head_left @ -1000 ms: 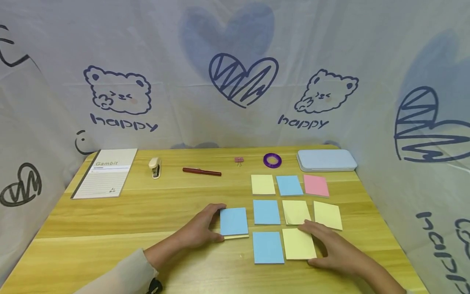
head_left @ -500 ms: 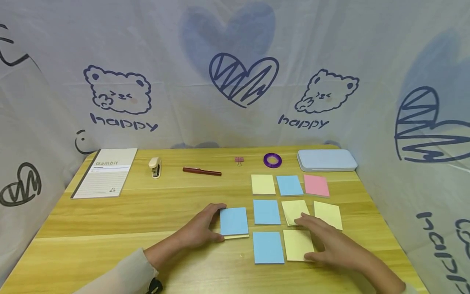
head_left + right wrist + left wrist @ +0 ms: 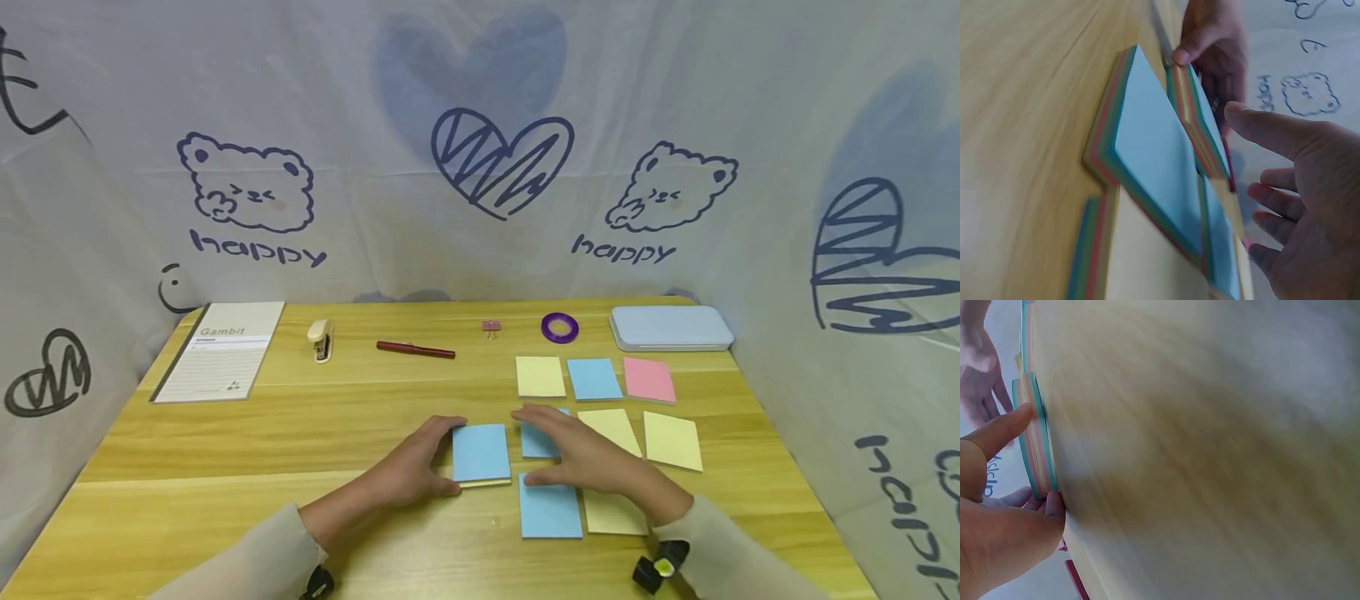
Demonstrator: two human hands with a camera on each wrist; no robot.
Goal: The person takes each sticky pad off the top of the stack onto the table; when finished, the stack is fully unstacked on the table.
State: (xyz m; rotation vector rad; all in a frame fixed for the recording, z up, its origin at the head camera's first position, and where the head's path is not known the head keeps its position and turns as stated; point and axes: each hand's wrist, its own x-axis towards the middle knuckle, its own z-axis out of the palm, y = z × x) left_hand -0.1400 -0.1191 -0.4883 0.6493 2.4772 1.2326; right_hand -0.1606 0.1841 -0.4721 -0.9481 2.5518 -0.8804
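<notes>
My left hand (image 3: pixel 408 471) holds a small stack of sticky note pads (image 3: pixel 481 452) on the table by its left side, thumb at the near edge and fingers at the far edge. Blue is on top, and in the left wrist view pink, yellow and teal layers show along the side. Just right of it, my right hand (image 3: pixel 592 458) hovers with fingers spread and holds nothing. Under it lie two blue sticky note pads, the near one (image 3: pixel 550 515) and the far one (image 3: pixel 537 443). It partly hides two yellow pads, one behind (image 3: pixel 611 423) and one in front (image 3: pixel 618 517).
Another yellow pad (image 3: pixel 672 440) lies further right. Behind are yellow (image 3: pixel 540 377), blue (image 3: pixel 594 379) and pink (image 3: pixel 648 379) pads. Along the back lie a notebook (image 3: pixel 217 358), stapler (image 3: pixel 321 340), red pen (image 3: pixel 415 350), binder clip (image 3: pixel 491 326), purple tape roll (image 3: pixel 559 317) and light-blue case (image 3: pixel 671 327).
My right hand has left the near yellow pad and moved left, over the blue pads. The left hand keeps its hold on the stack in the same place.
</notes>
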